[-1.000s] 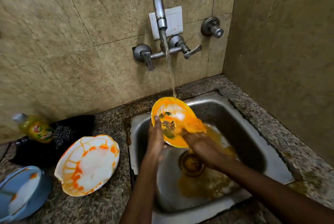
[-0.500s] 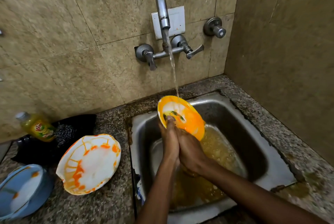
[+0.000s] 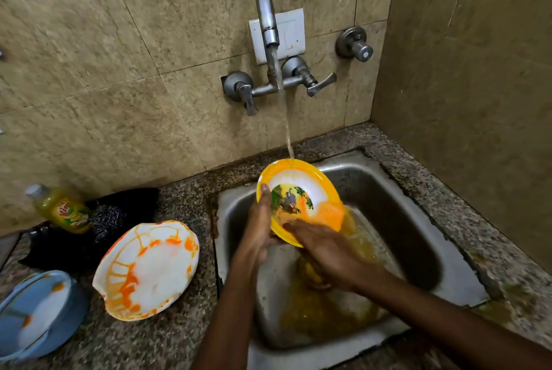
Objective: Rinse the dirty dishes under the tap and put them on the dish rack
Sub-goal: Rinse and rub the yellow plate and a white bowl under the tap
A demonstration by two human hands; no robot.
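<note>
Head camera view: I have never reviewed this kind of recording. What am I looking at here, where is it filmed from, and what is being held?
No machine is involved: these are a person's two bare arms, filmed by a wide-angle camera worn on the head, looking forward and down. The left hand grips the edge of a small yellow plate with a picture in its middle, held tilted over the steel sink. Water from the wall tap runs onto the plate's upper rim. The right hand rests its fingers on the plate's lower face, where orange residue sits; the hand is blurred. On the granite counter to the left lie a white plate streaked with orange and chipped at its rim, a blue plate, and a bottle of yellow liquid against a dark cloth. No dish rack is in view.
</note>
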